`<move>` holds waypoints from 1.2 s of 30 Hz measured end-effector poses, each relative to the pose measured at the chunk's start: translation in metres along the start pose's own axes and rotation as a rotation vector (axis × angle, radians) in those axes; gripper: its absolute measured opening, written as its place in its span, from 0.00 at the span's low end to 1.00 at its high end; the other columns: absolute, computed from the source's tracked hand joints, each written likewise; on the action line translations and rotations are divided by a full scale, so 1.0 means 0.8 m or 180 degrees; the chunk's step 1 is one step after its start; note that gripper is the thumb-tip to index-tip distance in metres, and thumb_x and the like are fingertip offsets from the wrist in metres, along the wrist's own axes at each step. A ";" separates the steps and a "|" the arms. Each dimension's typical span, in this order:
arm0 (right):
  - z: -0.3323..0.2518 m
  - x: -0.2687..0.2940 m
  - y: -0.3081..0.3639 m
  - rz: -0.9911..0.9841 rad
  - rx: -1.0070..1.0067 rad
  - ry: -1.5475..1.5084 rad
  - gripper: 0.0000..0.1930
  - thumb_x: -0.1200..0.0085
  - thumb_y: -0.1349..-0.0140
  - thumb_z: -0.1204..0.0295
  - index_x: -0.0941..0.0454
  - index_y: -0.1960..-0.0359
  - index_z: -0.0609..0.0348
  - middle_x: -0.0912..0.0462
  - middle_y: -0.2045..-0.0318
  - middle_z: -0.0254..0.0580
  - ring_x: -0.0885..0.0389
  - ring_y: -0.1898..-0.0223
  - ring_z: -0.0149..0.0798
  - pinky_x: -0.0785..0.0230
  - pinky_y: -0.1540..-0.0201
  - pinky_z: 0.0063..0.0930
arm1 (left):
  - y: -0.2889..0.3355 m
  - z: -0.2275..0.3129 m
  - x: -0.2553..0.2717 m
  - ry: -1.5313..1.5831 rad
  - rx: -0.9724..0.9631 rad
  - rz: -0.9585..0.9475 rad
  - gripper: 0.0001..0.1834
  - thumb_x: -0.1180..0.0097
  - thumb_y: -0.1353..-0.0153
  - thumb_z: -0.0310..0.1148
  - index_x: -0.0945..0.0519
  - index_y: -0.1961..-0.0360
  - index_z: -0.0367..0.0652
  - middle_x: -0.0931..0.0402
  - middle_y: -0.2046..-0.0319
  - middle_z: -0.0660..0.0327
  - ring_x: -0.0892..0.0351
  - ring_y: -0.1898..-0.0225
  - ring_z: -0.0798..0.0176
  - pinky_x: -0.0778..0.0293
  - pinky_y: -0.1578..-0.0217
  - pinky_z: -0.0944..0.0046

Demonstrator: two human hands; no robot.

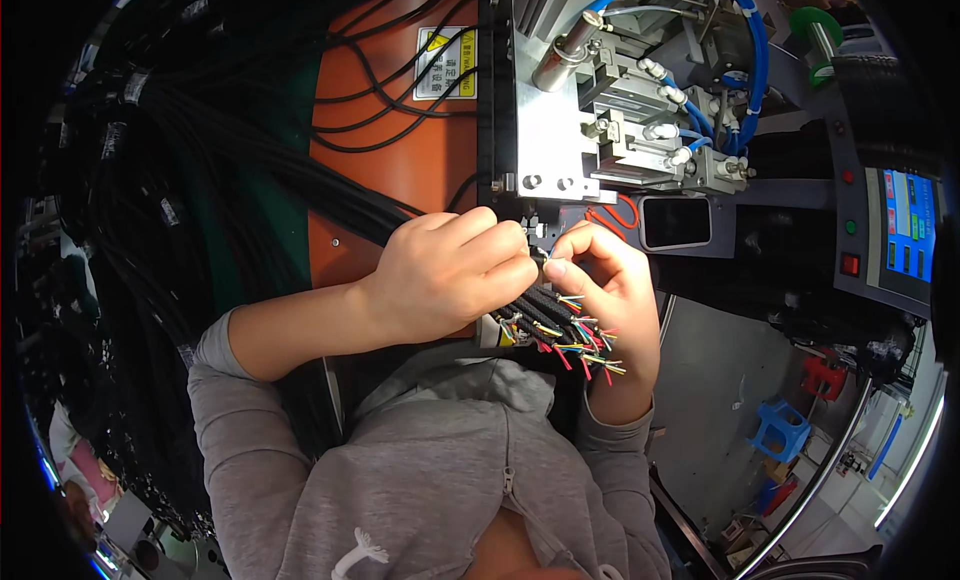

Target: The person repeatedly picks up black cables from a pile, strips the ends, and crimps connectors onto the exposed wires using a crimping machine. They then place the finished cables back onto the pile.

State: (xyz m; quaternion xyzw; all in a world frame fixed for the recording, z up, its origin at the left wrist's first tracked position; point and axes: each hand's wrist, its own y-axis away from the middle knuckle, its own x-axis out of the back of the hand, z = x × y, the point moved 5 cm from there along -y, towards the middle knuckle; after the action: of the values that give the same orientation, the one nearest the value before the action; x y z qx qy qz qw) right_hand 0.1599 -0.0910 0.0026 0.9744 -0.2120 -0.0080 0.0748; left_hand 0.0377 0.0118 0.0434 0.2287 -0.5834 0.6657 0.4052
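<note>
In front of my chest, my left hand (460, 265) is closed in a fist around a black cable (538, 254), whose end shows between my two hands. My right hand (618, 290) pinches at that end with thumb and forefinger, where a small pale bit of wire is visible. Just below both hands lies a bundle of black braided cables (545, 308). Stripped red, yellow, blue, green and white wires (590, 345) fan out from its ends. What my left fingers cover is hidden.
Beyond my hands stands a metal machine with pneumatic cylinders (640, 145) and blue air hoses (757, 60). A phone (676, 223) lies to the right, near a control screen (908, 235). Black cables (330, 185) run across the orange surface (385, 160). A blue stool (782, 430) stands on the floor.
</note>
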 end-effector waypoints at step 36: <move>0.026 -0.009 -0.014 0.1318 0.1238 0.1714 0.05 0.44 0.50 0.80 0.28 0.78 0.62 0.28 0.79 0.40 0.30 0.76 0.40 0.35 0.70 0.29 | 0.000 0.007 -0.033 -0.0446 0.0493 -0.0761 0.15 0.43 0.54 0.27 0.19 0.61 0.41 0.37 0.77 0.65 0.31 0.78 0.69 0.33 0.81 0.70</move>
State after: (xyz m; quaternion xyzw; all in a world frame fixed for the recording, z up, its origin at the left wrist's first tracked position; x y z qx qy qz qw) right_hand 0.1570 -0.0807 -0.0199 0.8742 -0.3745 0.3035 -0.0584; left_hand 0.0517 -0.0007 0.0245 0.3730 -0.5258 0.6381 0.4210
